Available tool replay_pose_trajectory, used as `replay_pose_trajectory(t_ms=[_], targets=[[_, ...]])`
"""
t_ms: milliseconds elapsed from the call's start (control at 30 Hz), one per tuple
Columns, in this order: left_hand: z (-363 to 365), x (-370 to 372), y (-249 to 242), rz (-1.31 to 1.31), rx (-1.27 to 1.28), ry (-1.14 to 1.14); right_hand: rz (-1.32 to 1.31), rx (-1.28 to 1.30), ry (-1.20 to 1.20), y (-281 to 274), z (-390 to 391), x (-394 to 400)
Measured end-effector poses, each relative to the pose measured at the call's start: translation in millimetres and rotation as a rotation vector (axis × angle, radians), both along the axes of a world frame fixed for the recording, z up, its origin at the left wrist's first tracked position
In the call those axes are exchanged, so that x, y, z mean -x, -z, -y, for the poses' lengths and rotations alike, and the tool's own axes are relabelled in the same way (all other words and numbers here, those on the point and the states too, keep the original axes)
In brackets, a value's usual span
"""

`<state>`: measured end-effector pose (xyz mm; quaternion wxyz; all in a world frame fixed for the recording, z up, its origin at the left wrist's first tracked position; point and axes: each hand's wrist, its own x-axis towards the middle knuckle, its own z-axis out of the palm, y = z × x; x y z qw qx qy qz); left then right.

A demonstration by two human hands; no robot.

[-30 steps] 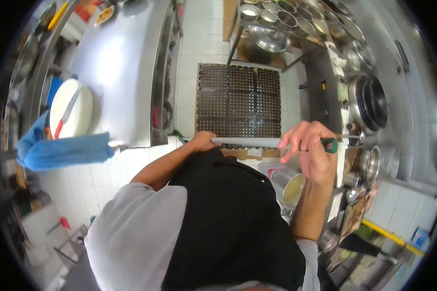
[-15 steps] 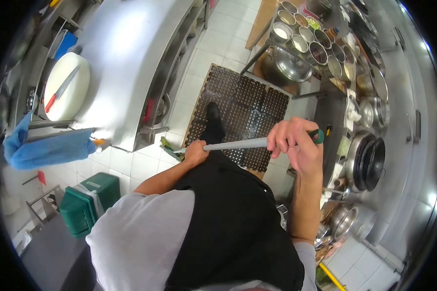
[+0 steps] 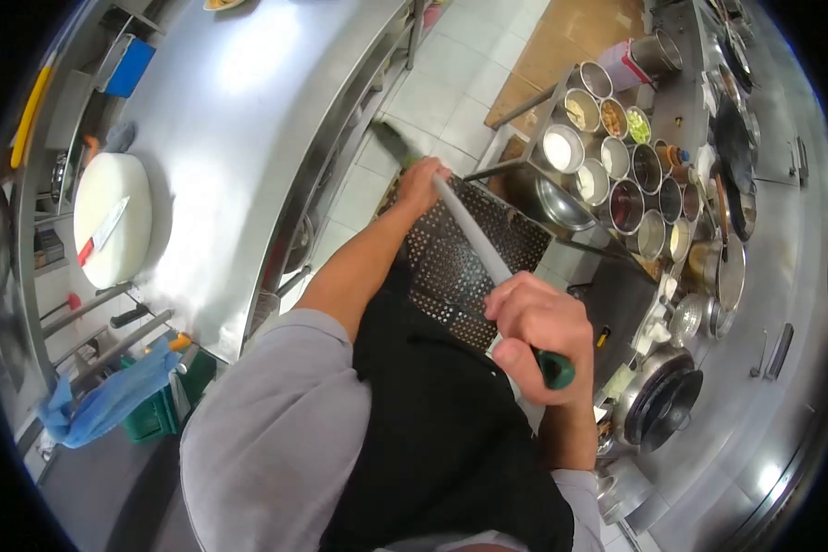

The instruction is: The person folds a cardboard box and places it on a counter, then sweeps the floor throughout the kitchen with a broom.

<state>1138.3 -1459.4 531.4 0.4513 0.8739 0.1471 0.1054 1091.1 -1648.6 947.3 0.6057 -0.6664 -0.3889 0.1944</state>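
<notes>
A grey pole (image 3: 474, 232) with a green end runs slantwise in front of my body. My left hand (image 3: 420, 187) is wrapped round its far part, just before a blurred green broom head (image 3: 393, 143) over the floor tiles. Nearer to me, my right hand (image 3: 545, 333) grips the pole close to its green end cap (image 3: 555, 369). A perforated dark mat (image 3: 460, 267) lies on the floor beneath the pole.
At left, a steel counter (image 3: 221, 166) bears a round white board (image 3: 110, 230) with a red-handled knife (image 3: 106, 228). A blue cloth (image 3: 120, 397) hangs near a green bin (image 3: 152, 414). Metal containers (image 3: 626, 204) and pans (image 3: 658, 396) stand at right.
The view has shifted. My left hand and the broom head have moved up and to the right, while my right hand is lower. The pole now slants more steeply.
</notes>
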Motion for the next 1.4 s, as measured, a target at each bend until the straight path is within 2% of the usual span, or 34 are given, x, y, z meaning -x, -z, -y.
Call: replay_pose_trajectory(t_ms=[67, 133, 200, 267, 367, 433, 533, 567, 667, 700, 733, 833, 933, 1000, 1100, 1200, 1267, 1400], targets=[[-5, -27, -30, 0.049, -0.025, 0.079, 0.076, -0.029, 0.059, -13, -1, -22], [3, -36, -54, 0.047, -0.027, 0.092, 0.029, -0.065, 0.208, -41, 11, -42], [25, -20, -75, -0.057, -0.001, 0.118, -0.046, -0.125, 0.154, -63, 34, -68], [31, 17, -119, -0.204, 0.012, 0.177, -0.176, -0.127, 0.138, -68, 51, -94], [36, 48, -111, -0.267, -0.064, 0.382, -0.331, -0.081, 0.078, -46, 53, -127], [27, 37, -103, -0.279, -0.099, 0.396, -0.388, -0.083, 0.034, -38, 34, -148], [15, -20, -89, -0.209, -0.172, 0.342, -0.312, -0.179, 0.082, -32, 23, -174], [7, -53, -77, -0.172, -0.171, 0.299, -0.301, -0.186, 0.033, -31, 20, -185], [-18, -154, -45, -0.086, -0.215, 0.235, 0.018, 0.047, -0.105, -21, -6, -211], [-25, -193, -41, -0.133, -0.201, 0.229, 0.068, 0.105, -0.107, -13, -12, -222], [-27, -221, -42, -0.187, -0.181, 0.234, 0.088, 0.097, -0.07, -6, -16, -234], [-26, -287, -57, -0.12, -0.125, 0.171, 0.143, 0.089, 0.002, -4, -13, -282], [2, -294, -86, -0.109, -0.142, 0.249, -0.02, -0.039, 0.165, -54, 16, -325], [22, -275, -106, -0.171, -0.123, 0.342, -0.122, -0.078, 0.126, -85, 31, -347], [18, -280, -120, -0.132, -0.21, 0.554, -0.216, -0.075, 0.054, -89, 13, -382], [-10, -334, -84, -0.125, -0.277, 0.45, -0.038, -0.064, -0.032, -64, -16, -402], [-42, -381, -44, -0.22, -0.234, 0.37, 0.134, 0.112, -0.119, -31, -42, -416], [-102, -460, -21, -0.188, -0.21, 0.371, 0.206, 0.152, 0.003, 32, -90, -424]])
